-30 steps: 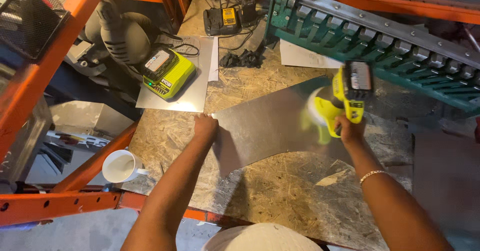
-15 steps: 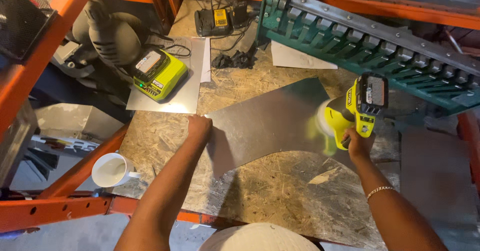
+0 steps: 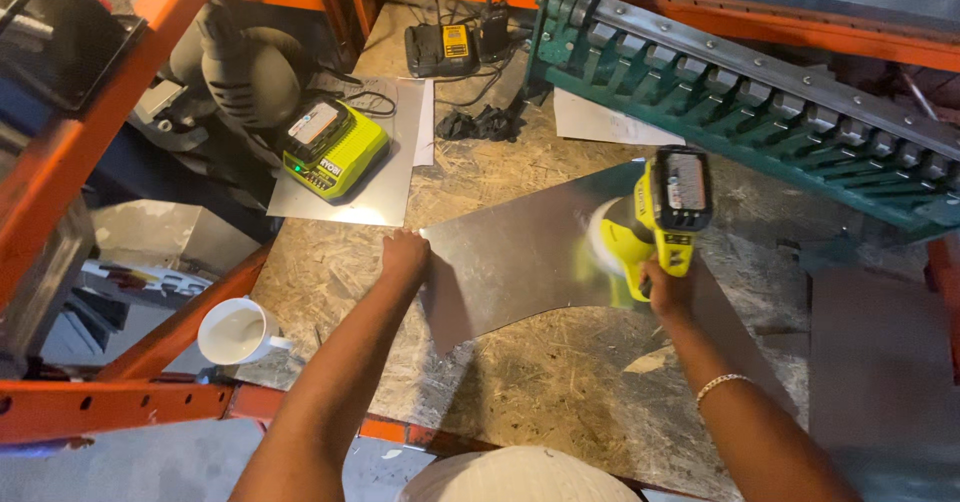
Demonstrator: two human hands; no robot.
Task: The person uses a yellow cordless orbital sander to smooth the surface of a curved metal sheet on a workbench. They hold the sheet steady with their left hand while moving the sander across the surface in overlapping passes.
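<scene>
Steel sheet (image 3: 520,262) lies flat on your chipboard bench (image 3: 560,402); your left hand (image 3: 405,257) presses its left edge, fingers flat; your right hand (image 3: 665,287) grips closed the yellow-green polisher (image 3: 655,217) upon it.

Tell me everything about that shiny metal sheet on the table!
The metal sheet is thin, flat, grey and shiny, like polished steel. Its near edge is cut in a curve, leaving a narrow tongue toward the person. It lies flat on the rough wood-chip table. The left hand presses down on its left corner, and the right hand holds a yellow power tool whose round pad sits on its right part.
</scene>
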